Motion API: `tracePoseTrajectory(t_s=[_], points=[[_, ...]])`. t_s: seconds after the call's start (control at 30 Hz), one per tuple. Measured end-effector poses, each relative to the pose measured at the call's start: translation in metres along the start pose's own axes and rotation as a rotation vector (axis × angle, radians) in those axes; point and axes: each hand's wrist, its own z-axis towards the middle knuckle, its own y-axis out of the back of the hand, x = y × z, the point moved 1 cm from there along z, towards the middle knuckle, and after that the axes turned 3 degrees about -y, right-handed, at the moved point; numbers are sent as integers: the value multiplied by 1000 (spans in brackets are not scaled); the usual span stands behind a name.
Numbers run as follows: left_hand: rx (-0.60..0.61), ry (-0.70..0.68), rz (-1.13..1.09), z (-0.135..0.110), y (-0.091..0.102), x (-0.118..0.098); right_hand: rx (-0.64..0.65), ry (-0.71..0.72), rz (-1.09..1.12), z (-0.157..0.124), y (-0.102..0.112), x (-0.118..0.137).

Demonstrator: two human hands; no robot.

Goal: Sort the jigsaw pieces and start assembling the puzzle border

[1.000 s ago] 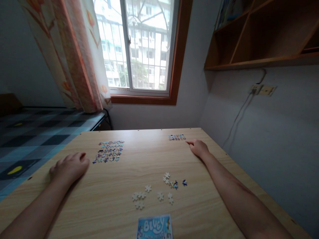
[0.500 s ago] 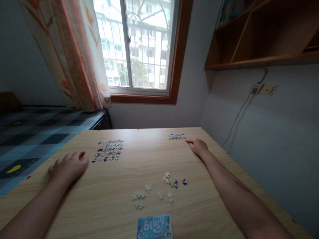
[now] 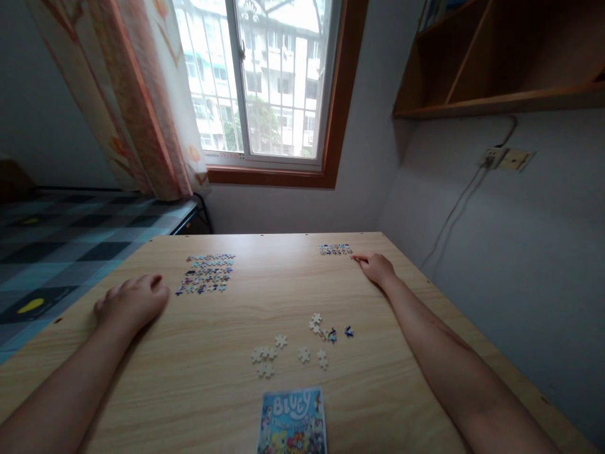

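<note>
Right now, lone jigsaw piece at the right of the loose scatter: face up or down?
Face up: the lone jigsaw piece shows dark blue print, unlike the plain cream pieces nearby.

A light wooden table (image 3: 189, 378) carries jigsaw pieces (image 3: 280, 341) and a blue picture (image 3: 292, 422).

"Where's the light coming from?"
"The window (image 3: 278, 82). It glares nearly white, and the surface (image 3: 274, 252) takes a pale sheen toward it."
"Elsewhere?"
"Dim. The shelf (image 3: 501, 60) sinks into gloom; a soft shadow edges the left forearm (image 3: 80, 378)."
"Sharp?"
"Not very. The far puzzle pieces (image 3: 208, 274) look smeary, perhaps slightly blurred, and wide-angle distortion stretches the edges."
</note>
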Motion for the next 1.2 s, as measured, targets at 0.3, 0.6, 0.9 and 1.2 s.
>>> tracePoseTrajectory(t_s=[0.3,0.6,0.9,1.2], points=[[-30,-5,-17,2,-3,1,-57,0,49,-3,6,6],[-38,-21,-25,0,-3,1,523,544,338,-34,38,86],[-30,-32,-43,-1,-2,2,868,718,229,-80,53,145],[-21,-29,-29,-1,-3,1,759,635,124,-85,44,149]])
